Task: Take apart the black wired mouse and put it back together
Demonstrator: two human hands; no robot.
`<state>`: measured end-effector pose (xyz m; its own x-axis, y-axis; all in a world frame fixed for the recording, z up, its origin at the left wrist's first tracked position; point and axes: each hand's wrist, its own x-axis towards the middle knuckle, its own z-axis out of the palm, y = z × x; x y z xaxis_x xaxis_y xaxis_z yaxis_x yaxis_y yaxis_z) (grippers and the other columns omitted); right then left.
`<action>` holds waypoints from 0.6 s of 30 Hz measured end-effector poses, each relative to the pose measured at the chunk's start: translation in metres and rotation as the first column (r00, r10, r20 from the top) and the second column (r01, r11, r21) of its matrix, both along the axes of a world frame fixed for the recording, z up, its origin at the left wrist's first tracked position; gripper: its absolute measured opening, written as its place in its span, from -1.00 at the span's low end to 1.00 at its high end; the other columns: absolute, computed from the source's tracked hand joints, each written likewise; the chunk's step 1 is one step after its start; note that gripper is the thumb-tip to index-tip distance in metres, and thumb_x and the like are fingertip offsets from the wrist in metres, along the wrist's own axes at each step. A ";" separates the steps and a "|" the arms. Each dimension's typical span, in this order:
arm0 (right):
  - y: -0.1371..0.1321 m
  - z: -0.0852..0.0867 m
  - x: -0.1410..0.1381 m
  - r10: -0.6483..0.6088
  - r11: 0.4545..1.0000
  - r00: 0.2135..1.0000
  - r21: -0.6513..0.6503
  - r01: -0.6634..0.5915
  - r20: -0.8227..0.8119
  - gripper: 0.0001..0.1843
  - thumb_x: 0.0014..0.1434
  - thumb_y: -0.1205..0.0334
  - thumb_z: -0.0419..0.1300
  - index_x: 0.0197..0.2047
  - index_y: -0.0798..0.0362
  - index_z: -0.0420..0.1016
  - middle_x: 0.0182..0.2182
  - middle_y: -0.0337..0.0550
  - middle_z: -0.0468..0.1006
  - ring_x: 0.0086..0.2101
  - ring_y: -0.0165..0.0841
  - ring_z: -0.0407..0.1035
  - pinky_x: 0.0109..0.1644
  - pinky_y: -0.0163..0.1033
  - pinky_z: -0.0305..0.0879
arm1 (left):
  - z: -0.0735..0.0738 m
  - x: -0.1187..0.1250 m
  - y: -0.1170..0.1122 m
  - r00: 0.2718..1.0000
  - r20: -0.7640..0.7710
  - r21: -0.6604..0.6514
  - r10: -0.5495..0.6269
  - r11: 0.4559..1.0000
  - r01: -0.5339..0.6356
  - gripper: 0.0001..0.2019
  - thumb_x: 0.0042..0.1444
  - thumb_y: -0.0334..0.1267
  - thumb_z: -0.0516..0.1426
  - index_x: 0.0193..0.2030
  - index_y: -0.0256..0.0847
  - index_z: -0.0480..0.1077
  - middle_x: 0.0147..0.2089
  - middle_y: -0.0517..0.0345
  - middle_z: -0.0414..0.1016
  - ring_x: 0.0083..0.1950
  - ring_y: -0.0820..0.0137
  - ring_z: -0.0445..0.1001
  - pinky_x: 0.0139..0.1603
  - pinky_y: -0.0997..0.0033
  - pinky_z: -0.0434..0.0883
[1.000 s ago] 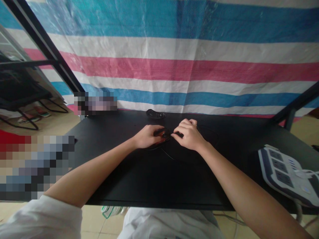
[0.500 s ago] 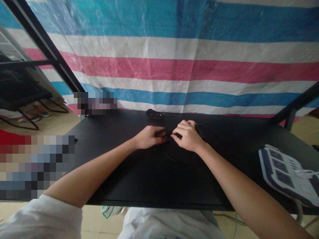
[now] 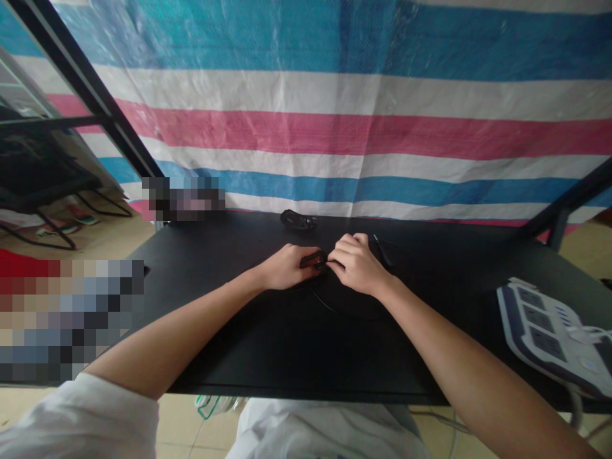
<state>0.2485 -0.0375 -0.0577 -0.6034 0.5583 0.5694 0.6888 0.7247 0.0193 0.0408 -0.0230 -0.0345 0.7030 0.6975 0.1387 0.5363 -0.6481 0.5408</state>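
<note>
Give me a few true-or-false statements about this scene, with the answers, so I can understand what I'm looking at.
1. The left hand touches a small dark object. True.
2. The desk surface is pale wood. False: the desktop is black.
3. A white and navy power strip lies at the right of the desk. True.
4. The right hand rests on that power strip. False: the right hand is near the desk's middle, beside the left hand.
5. A plain green sheet hangs behind the desk. False: it is a striped tarpaulin of blue, white and pink.
</note>
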 end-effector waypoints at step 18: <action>0.001 -0.001 0.003 -0.064 0.989 0.994 -0.137 0.051 -0.092 -0.79 0.11 0.34 0.29 -0.51 0.07 0.39 -0.49 -0.23 0.44 -0.30 -0.33 0.25 -0.12 -0.15 -0.08 | -0.001 -0.002 -0.001 0.996 0.014 0.042 -0.087 0.995 0.086 -0.75 0.13 -0.22 0.09 -0.10 -0.29 0.41 -0.45 0.29 0.33 -0.48 0.52 0.23 -0.39 0.52 0.18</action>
